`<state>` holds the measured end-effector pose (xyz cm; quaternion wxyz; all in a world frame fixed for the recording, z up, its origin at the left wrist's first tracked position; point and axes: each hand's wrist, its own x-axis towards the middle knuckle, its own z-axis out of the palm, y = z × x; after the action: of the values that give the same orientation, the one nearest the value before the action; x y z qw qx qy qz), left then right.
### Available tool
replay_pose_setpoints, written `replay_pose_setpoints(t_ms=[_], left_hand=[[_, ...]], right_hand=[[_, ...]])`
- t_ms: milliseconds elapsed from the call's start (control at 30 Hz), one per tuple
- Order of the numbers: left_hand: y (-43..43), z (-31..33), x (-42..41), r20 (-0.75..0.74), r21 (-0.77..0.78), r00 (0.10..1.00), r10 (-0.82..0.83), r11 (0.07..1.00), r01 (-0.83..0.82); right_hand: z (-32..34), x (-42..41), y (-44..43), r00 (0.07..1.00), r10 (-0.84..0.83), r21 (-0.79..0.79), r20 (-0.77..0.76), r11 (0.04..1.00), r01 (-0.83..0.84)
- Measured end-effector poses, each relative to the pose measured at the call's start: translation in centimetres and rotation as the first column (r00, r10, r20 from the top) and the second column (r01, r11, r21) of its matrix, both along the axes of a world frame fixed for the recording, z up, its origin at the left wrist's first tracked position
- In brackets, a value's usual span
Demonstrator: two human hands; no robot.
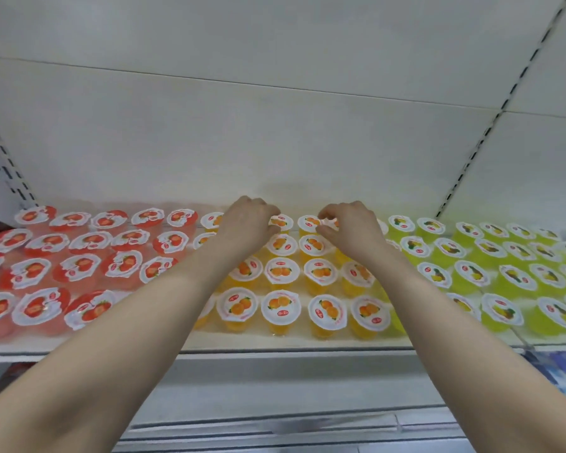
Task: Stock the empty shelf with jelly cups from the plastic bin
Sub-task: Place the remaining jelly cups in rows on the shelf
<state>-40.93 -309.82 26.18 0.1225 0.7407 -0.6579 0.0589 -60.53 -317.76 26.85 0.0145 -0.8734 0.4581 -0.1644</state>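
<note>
The white shelf (275, 343) holds rows of jelly cups with white foil lids: red strawberry cups (79, 266) on the left, orange cups (281, 273) in the middle, yellow-green pineapple cups (471, 273) on the right. Both my arms reach over the orange rows to the back. My left hand (245, 223) has its fingers curled on an orange cup (281, 221) in the back row. My right hand (350, 228) pinches the lid edge of the neighbouring back-row orange cup (309, 222). The plastic bin is out of view.
A white back panel rises behind the cups, with slotted uprights at the left (4, 161) and right (477, 138). Below the shelf edge lies a lower white shelf (275, 420). Blue packages (562, 367) show at the lower right.
</note>
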Motion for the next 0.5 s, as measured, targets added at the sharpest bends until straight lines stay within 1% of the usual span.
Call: replay_pose_setpoints(t_ms=[133,267,400,500], left_hand=[[-2.0,-0.2,0.4,-0.039,0.059,0.998,0.049,0.997,-0.047],[-3.1,-0.6,0.5,-0.082,0.099,0.995,0.052,0.994,-0.044],[-3.6,-0.2,0.6,-0.033,0.145,0.999,0.028,0.989,-0.023],[-3.9,0.1,0.6,-0.029,0.163,0.999,0.029,0.986,-0.024]], right_hand=[[-0.5,1.4,-2.7,0.999,0.029,0.031,-0.028,0.999,-0.028],[-0.6,2.2,-4.0,0.995,0.069,0.069,-0.075,0.996,-0.064],[-0.6,2.6,-4.8,0.989,0.106,0.095,-0.108,0.991,-0.096],[-0.4,2.8,-5.1,0.974,0.127,0.065,-0.186,0.991,-0.117]])
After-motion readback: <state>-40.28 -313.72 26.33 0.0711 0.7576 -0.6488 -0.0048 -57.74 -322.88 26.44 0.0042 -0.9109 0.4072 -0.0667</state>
